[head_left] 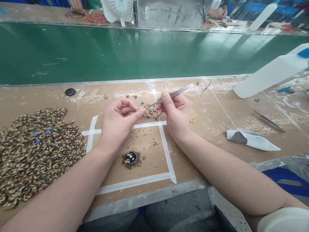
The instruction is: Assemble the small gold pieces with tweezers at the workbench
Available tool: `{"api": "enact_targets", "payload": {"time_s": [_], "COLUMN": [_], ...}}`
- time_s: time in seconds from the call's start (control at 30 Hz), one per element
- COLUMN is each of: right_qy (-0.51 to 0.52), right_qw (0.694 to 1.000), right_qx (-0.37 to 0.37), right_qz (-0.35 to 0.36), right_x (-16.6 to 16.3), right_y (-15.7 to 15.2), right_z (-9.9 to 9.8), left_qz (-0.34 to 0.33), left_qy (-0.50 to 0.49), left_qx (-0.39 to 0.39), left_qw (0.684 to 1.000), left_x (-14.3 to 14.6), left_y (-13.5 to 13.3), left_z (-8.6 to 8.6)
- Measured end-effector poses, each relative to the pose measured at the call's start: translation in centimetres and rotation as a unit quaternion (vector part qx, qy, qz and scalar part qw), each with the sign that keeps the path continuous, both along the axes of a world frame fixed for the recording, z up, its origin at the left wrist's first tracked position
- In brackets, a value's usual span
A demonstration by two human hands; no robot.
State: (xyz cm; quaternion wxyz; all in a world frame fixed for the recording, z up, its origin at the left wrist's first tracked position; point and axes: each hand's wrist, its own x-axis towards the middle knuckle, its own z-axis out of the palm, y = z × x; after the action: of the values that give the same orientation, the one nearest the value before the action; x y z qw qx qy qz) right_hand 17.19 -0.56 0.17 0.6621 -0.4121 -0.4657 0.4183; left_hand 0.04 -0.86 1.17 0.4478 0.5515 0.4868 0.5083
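My right hand [177, 112] grips metal tweezers [181, 91], whose tips point left toward the fingers of my left hand [120, 119]. Thumb and index finger of the left hand are pinched on something too small to make out. Just beyond the fingertips lies a loose cluster of small brown and gold pieces [151, 111]. Right of the right hand is a patch of tiny tan beads [192, 116]. Below the hands, inside a white tape frame [135, 182], sits a small black dish [131, 158] of liquid with several pale bits, and one small piece [154, 144] lies nearby.
A large pile of brown and cream pieces [41, 154] covers the table's left. A black lid [70, 92] lies behind it. On the right are a white bottle [270, 75], spare tweezers [269, 121] and a white wrapper [253, 140]. Beyond a green belt [96, 54], other people's hands [218, 13] show.
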Motion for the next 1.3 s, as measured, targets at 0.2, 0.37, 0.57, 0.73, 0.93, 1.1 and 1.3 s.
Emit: {"api": "enact_targets", "payload": {"time_s": [0.2,0.37,0.57,0.73,0.93,1.1,1.3], "right_qy": [0.010,0.002,0.008,0.019,0.017,0.006,0.013], "right_qw": [1.000,1.000,1.000,0.999,0.999,1.000,0.999], "right_qx": [0.010,0.002,0.010,0.020,0.019,0.001,0.003], "right_qz": [0.004,0.000,0.004,0.019,0.023,0.020,0.029], "right_x": [-0.06,-0.11,-0.25,-0.20,-0.22,-0.28,-0.23], "right_y": [-0.11,-0.20,-0.26,-0.37,-0.52,-0.44,-0.21], "right_z": [-0.03,0.00,0.10,0.04,0.29,0.30,0.15], "left_qz": [0.000,0.013,0.021,0.019,0.006,0.007,0.013], "left_qy": [-0.006,-0.005,-0.002,-0.003,-0.025,-0.020,-0.011], "left_qx": [0.006,0.010,0.014,0.013,0.023,0.017,0.019], "left_qw": [1.000,1.000,1.000,1.000,0.999,1.000,1.000], "left_x": [0.01,-0.01,-0.04,-0.12,-0.23,-0.23,-0.33], "left_y": [0.00,0.02,-0.05,-0.01,0.05,0.06,0.08], "left_z": [0.08,-0.04,-0.07,-0.15,-0.13,-0.02,-0.15]}}
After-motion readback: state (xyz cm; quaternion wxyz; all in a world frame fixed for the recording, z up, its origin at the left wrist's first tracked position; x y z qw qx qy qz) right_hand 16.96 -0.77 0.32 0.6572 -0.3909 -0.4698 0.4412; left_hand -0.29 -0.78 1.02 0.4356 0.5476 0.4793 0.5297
